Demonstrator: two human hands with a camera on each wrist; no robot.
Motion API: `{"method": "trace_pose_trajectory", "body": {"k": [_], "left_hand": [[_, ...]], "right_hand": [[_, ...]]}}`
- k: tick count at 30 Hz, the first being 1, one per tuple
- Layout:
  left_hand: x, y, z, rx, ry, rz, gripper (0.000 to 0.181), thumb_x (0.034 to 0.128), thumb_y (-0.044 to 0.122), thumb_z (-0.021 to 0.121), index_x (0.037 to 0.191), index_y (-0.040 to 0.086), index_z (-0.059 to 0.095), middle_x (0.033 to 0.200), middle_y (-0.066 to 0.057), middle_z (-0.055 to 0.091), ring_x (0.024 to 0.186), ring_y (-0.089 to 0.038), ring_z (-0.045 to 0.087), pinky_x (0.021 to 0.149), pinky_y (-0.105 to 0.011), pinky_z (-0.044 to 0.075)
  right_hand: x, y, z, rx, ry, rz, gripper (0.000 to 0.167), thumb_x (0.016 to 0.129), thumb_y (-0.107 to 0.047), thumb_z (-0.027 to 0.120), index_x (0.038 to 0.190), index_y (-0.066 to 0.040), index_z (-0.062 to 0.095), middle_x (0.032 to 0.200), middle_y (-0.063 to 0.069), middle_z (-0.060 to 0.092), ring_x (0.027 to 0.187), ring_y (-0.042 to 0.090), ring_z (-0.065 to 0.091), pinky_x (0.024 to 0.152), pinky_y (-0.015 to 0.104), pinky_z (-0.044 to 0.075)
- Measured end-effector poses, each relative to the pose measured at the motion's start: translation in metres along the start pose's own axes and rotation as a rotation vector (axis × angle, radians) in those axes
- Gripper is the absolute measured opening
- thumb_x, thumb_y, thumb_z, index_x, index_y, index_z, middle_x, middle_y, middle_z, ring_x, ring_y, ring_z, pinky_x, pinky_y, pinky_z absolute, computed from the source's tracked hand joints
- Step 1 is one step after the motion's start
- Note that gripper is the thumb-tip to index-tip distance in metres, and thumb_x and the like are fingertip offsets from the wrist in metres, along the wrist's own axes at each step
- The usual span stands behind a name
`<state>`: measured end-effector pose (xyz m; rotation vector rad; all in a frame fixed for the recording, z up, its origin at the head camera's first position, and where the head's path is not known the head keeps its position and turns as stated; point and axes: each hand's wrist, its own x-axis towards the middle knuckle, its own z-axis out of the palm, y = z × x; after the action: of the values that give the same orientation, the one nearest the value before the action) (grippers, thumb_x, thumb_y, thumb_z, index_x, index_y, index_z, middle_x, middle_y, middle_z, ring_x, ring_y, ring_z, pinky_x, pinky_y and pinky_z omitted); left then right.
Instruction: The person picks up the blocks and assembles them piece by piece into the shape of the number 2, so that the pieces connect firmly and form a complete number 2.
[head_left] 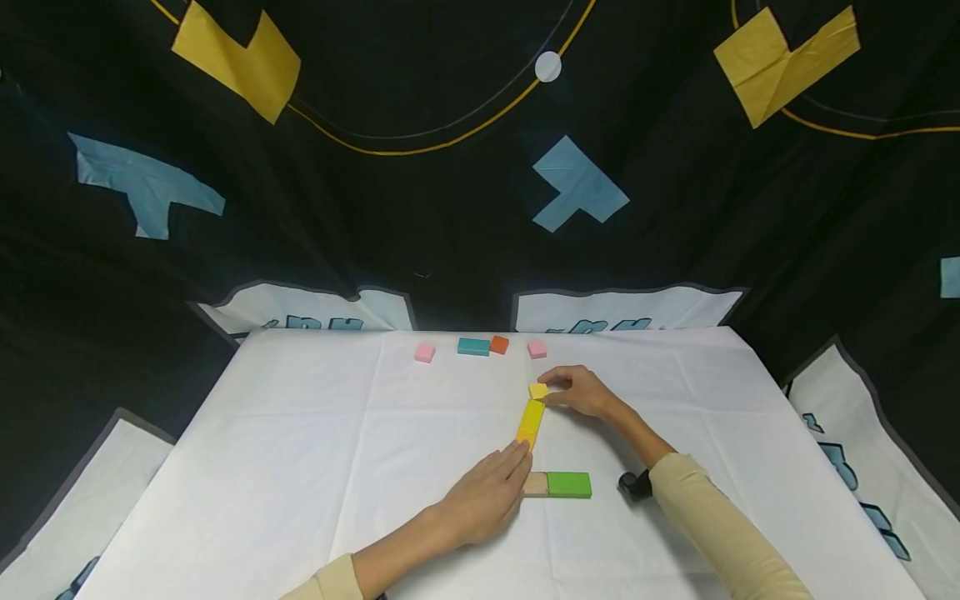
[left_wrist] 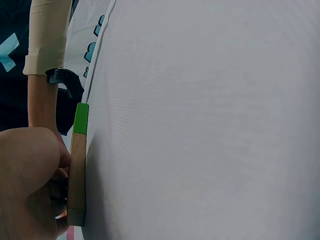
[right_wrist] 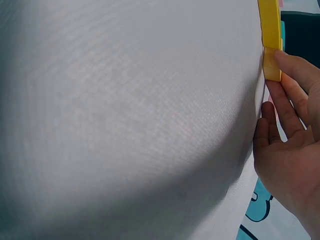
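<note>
In the head view my right hand (head_left: 581, 392) pinches a small yellow block (head_left: 538, 390) between thumb and fingers. This block meets the far end of a longer yellow block (head_left: 532, 412); the right wrist view shows the thumb on the small yellow block (right_wrist: 271, 65). An orange-yellow block (head_left: 526, 437) continues the slanted line toward me. My left hand (head_left: 483, 493) lies with fingers extended, their tips at that near end. Beneath and beside it runs a plain wooden block (head_left: 536, 485), partly hidden, touching a green block (head_left: 569, 485) on its right.
Along the far part of the white table (head_left: 420, 442) lie two pink blocks, the left one (head_left: 424, 353) and the right one (head_left: 537, 349). Between them a teal block (head_left: 473, 347) touches a red-orange block (head_left: 498, 344). A black wrist strap (head_left: 636, 486) shows beside the right sleeve.
</note>
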<state>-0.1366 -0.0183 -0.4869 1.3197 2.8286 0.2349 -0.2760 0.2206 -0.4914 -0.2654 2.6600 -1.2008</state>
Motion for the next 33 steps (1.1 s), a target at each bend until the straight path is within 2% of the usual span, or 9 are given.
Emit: {"method": "trace_pose_trajectory", "body": {"k": [8, 22, 28, 33], "left_hand": [[-0.0008, 0.0001, -0.0003, 0.007, 0.005, 0.009, 0.049, 0.1066, 0.020, 0.043, 0.148, -0.006, 0.042, 0.157, -0.020, 0.033, 0.146, -0.030, 0.030, 0.115, -0.041, 0.032], [-0.0005, 0.0008, -0.0005, 0.008, 0.002, 0.002, 0.049, 0.1068, 0.021, 0.041, 0.149, -0.005, 0.041, 0.158, -0.019, 0.032, 0.146, -0.029, 0.029, 0.115, -0.041, 0.031], [0.0004, -0.0002, 0.0014, 0.014, -0.005, -0.006, 0.049, 0.1069, 0.021, 0.041, 0.149, -0.004, 0.041, 0.158, -0.018, 0.031, 0.146, -0.029, 0.028, 0.115, -0.041, 0.031], [0.0012, -0.0003, 0.0016, 0.022, -0.004, -0.004, 0.049, 0.1071, 0.022, 0.041, 0.149, -0.004, 0.041, 0.158, -0.018, 0.031, 0.146, -0.028, 0.028, 0.115, -0.041, 0.030]], "right_hand": [[0.0004, 0.0003, 0.0022, -0.008, 0.011, 0.027, 0.032, 0.087, -0.016, 0.078, 0.119, -0.012, 0.073, 0.123, 0.007, 0.067, 0.119, 0.028, 0.057, 0.107, 0.046, 0.043], [-0.0002, -0.0004, -0.0004, -0.005, -0.001, 0.002, 0.032, 0.088, -0.014, 0.077, 0.119, -0.010, 0.072, 0.122, 0.008, 0.068, 0.116, 0.028, 0.057, 0.106, 0.046, 0.044], [0.0004, -0.0010, -0.0010, -0.002, -0.006, -0.007, 0.034, 0.087, -0.015, 0.077, 0.121, -0.010, 0.072, 0.126, 0.009, 0.066, 0.121, 0.030, 0.056, 0.107, 0.048, 0.042], [0.0003, -0.0038, -0.0034, 0.030, 0.008, 0.020, 0.035, 0.088, -0.018, 0.077, 0.122, -0.011, 0.071, 0.129, 0.009, 0.065, 0.120, 0.029, 0.056, 0.106, 0.049, 0.043]]}}
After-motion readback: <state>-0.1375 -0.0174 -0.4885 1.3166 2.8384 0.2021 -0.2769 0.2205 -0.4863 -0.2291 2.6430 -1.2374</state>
